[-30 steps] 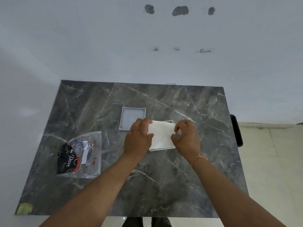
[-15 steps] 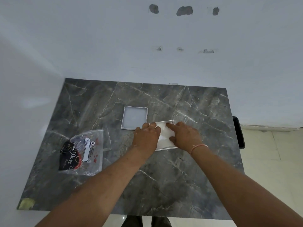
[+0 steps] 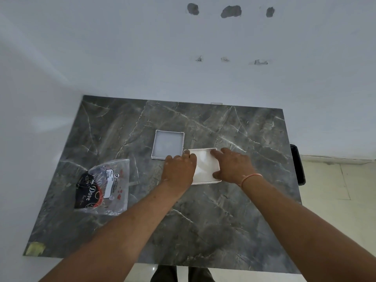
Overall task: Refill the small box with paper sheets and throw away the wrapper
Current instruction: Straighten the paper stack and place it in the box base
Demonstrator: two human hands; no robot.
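Observation:
A small white box [image 3: 205, 181] lies on the dark marble table [image 3: 203, 220], filled with white paper sheets [image 3: 204, 163]. My left hand [image 3: 179, 171] rests flat on the box's left side, fingers spread over the sheets. My right hand [image 3: 232, 166] presses flat on the right side, fingers reaching to the far corner. The box's white lid [image 3: 167, 144] lies open side up just beyond and to the left. The clear plastic wrapper [image 3: 103, 187] with black and red print lies crumpled at the table's left.
A white wall runs behind and to the left of the table. A black object [image 3: 298, 164] stands by the table's right edge, over a pale tiled floor [image 3: 341, 190]. A bit of yellow tape [image 3: 35, 248] marks the near left corner.
The sheets, held up by their edges in both hands a second ago, now lie in the box. Both hands have lowered and flattened onto them.

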